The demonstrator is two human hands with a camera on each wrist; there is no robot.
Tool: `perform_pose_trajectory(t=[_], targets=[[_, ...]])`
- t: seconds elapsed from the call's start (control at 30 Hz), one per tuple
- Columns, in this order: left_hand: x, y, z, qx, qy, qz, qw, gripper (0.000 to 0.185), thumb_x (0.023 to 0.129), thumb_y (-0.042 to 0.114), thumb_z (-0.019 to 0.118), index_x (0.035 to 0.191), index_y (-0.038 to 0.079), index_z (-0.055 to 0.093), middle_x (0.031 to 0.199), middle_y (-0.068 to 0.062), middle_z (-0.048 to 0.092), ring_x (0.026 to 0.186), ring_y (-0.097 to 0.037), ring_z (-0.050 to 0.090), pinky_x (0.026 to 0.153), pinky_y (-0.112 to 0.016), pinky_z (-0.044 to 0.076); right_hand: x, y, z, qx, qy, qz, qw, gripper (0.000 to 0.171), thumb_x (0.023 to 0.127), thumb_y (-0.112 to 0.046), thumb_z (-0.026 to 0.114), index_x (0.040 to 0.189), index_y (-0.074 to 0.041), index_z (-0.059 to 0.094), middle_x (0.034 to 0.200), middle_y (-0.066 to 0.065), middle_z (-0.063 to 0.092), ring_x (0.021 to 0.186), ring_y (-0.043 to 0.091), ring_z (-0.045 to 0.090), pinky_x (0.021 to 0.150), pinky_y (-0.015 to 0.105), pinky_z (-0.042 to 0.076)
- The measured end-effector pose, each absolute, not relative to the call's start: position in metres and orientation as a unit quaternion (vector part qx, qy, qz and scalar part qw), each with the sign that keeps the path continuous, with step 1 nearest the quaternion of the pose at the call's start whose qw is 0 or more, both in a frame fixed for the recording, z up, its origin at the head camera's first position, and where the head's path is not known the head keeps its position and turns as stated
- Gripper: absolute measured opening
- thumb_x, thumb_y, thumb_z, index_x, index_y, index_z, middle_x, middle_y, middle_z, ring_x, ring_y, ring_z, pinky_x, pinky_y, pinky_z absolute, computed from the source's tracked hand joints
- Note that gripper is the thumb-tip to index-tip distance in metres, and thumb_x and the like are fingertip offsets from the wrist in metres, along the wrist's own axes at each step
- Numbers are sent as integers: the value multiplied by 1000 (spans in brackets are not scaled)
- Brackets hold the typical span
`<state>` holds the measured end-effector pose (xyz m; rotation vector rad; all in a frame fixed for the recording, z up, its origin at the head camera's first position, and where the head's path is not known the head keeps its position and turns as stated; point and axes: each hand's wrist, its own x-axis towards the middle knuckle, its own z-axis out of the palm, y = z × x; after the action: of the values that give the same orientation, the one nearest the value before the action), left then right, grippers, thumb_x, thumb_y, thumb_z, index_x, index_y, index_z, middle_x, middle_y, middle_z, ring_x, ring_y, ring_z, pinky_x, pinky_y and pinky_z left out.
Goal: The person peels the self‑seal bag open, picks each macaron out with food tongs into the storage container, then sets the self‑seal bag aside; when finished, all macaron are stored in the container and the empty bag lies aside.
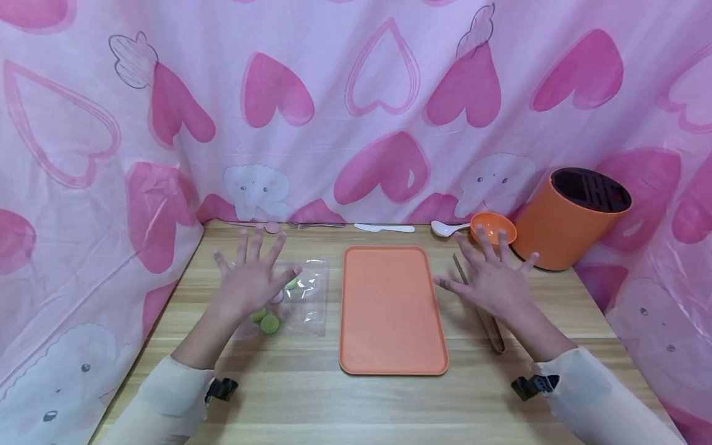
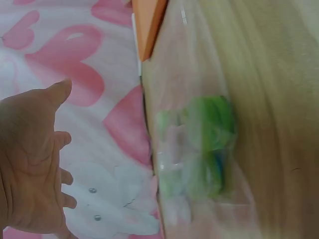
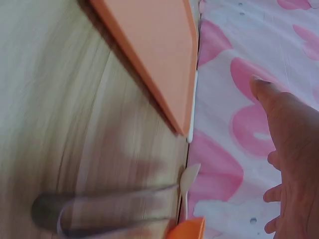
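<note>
While both hands hover palm-down above the pale wooden tabletop [image 1: 311, 395], neither holds anything. The left hand [image 1: 251, 278] has its 5 fingers [image 1: 257, 242] spread wide and straight, and it hangs over the near-left part of a clear plastic zip bag [image 1: 308, 300] that lies flat on the tabletop. Inside the bag sit small round green and pink sweets [image 1: 269, 322]; the left wrist view shows them as a blurred green and pale pink cluster [image 2: 204, 147] under the plastic, with the hand [image 2: 30, 164] held above and apart from it.

Just right of the bag lies a flat, rectangular orange plastic tray [image 1: 392, 309] with rounded corners. The right hand [image 1: 492, 281] hovers to the right of the tray, its fingers [image 1: 483, 241] likewise splayed and straight, above a pair of dark metal tongs [image 1: 492, 330] that lie lengthwise on the tabletop. In the right wrist view the tongs [image 3: 99, 211] appear blurred, apart from the hand [image 3: 294, 164].

Along the far edge of the tabletop lie a metal fork [image 1: 317, 225], a white plastic knife [image 1: 385, 228], a white plastic spoon [image 1: 447, 229] and a small orange bowl [image 1: 492, 227]. Beside the bowl stands a tilted orange cylindrical knife block [image 1: 567, 225] with a black slotted top. A pink cloth with heart prints [image 1: 356, 93] hangs behind and at both sides.
</note>
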<state>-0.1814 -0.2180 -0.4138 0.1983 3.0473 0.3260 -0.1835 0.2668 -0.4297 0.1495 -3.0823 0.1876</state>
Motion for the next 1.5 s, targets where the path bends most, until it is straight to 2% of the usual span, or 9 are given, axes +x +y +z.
perform_pose_trajectory(t=[0.2,0.4,0.63,0.77,0.93,1.03,1.2,1.5], targets=[[-181,-221,-434,89,989,90,76,86,110,79,30,179,31,11,186,-21,-9,170,-55,-8,118,-96,-10,-199,239,-432,87,-993,70,36,108,91,-97,44,178,-39,18,189,10,11,172,52,-1,110,100,-17],[-180,-227,-452,104,984,95,110,80,114,66,40,179,25,19,186,-23,-2,171,-55,-1,121,-94,-3,-213,207,-436,119,-988,80,54,101,99,-86,50,179,-31,20,187,9,20,174,47,9,117,98,-9],[-177,-236,-465,141,980,86,113,78,114,63,46,177,22,26,184,-27,8,169,-59,10,116,-99,5,-232,162,-441,186,-975,96,67,91,103,-71,60,176,-26,31,181,11,38,172,43,23,124,94,10],[-174,-242,-469,157,973,113,124,77,113,59,50,177,21,29,184,-28,10,169,-59,10,123,-93,7,-241,136,-449,226,-966,109,66,82,106,-64,62,173,-24,39,175,10,47,167,42,36,124,92,19],[-172,-244,-474,178,966,135,129,81,110,57,58,176,19,31,184,-29,12,169,-59,9,131,-84,10,-251,105,-460,261,-956,118,62,70,107,-55,67,165,-17,53,167,10,57,156,42,50,119,83,40],[-171,-244,-475,182,965,138,125,82,109,56,62,175,18,32,183,-29,14,169,-58,9,132,-82,10,-257,87,-466,285,-947,136,57,63,107,-47,71,161,-16,58,162,10,62,152,39,54,113,77,48],[-169,-247,-475,186,966,135,116,83,108,56,63,175,18,34,183,-30,17,170,-57,10,134,-81,10,-266,59,-475,322,-933,155,34,52,107,-36,74,152,-13,66,152,11,69,145,35,61,109,72,54],[-169,-253,-479,180,968,135,112,85,107,60,63,175,21,33,184,-28,16,171,-55,9,134,-81,8,-281,23,-493,352,-925,147,10,34,110,-24,69,141,-11,74,139,11,75,137,35,66,105,62,58]])
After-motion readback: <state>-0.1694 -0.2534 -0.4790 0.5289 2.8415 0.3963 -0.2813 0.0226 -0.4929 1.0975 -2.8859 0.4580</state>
